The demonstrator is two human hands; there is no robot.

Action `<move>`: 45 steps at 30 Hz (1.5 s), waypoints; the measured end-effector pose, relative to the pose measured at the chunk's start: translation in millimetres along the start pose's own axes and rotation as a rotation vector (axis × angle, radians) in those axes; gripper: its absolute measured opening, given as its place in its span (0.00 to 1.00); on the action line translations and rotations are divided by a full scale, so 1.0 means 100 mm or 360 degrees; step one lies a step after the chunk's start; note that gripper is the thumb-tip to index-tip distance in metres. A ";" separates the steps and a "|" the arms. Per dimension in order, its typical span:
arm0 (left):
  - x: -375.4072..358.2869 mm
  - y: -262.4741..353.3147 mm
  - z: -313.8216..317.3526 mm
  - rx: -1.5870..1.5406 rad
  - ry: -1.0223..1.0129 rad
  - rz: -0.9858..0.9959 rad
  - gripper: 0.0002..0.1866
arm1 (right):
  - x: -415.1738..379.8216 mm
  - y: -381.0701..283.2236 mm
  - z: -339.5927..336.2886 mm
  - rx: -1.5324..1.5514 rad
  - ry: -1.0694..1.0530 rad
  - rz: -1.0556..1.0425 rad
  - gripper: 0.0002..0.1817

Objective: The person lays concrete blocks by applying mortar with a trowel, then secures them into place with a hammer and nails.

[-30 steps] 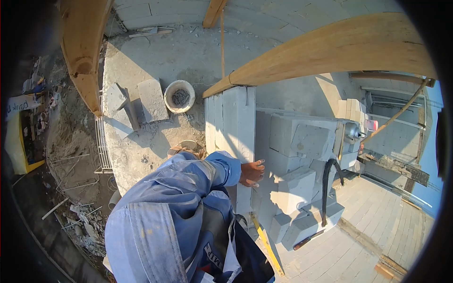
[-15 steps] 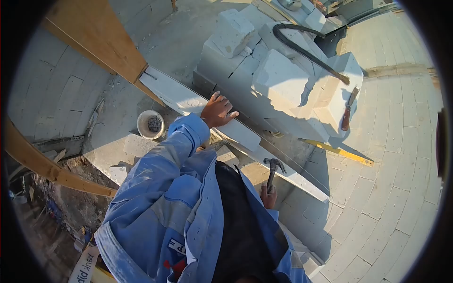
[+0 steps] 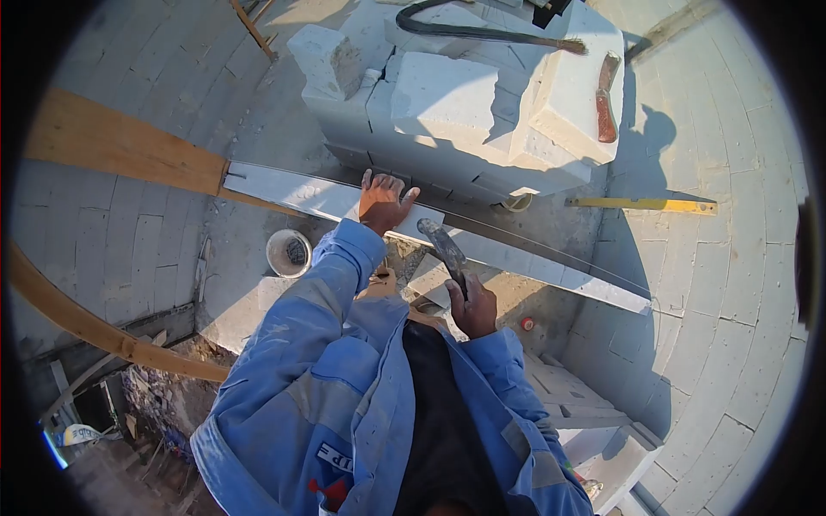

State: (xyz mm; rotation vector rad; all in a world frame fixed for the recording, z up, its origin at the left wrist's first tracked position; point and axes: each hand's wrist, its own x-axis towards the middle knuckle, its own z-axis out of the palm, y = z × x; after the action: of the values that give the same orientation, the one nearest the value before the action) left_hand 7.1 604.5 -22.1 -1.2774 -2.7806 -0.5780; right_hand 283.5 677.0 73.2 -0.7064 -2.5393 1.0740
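My left hand (image 3: 385, 203) lies on the top of a narrow wall of white blocks (image 3: 516, 258), palm down, with the thumb spread and the fingertips at the far edge. Dust coats its fingers. My right hand (image 3: 472, 308) is closed round the dark handle of a claw hammer (image 3: 446, 249). The hammer's head is close to the right of my left hand and overlaps the wall in this view. A thin string (image 3: 551, 249) runs along the wall's far side.
Beyond the wall stands a stack of white blocks (image 3: 443, 95), bearing a black hose-like length (image 3: 482, 33) and a red-handled tool (image 3: 607, 112). A yellow level (image 3: 645, 205) lies at right. Nearer are a bucket (image 3: 289, 253) holding small pieces and wooden boards (image 3: 129, 142).
My right hand has lifted the hammer up and leftward, from beside my body to close by my left hand. My left hand stays on the wall while the view has turned.
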 end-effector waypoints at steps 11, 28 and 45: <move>0.00 0.02 -0.04 -0.0117 -0.0080 -0.0026 0.21 | 0.11 0.24 0.29 -0.0312 -0.0252 0.0400 0.17; 0.12 -1.31 -0.65 -0.0077 0.0281 -0.0222 0.16 | 2.71 -0.16 -0.31 -0.0706 0.0313 -0.0348 0.14; 0.03 -1.80 -0.77 0.0019 -0.0184 -0.0484 0.19 | 3.87 -0.01 0.58 -0.1005 0.0268 -0.0287 0.27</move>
State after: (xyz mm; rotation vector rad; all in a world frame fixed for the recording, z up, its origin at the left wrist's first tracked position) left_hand -137.4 473.7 -7.6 -0.9177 -3.0953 -0.5119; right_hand -66.3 852.4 64.0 -0.6539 -2.7220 0.1294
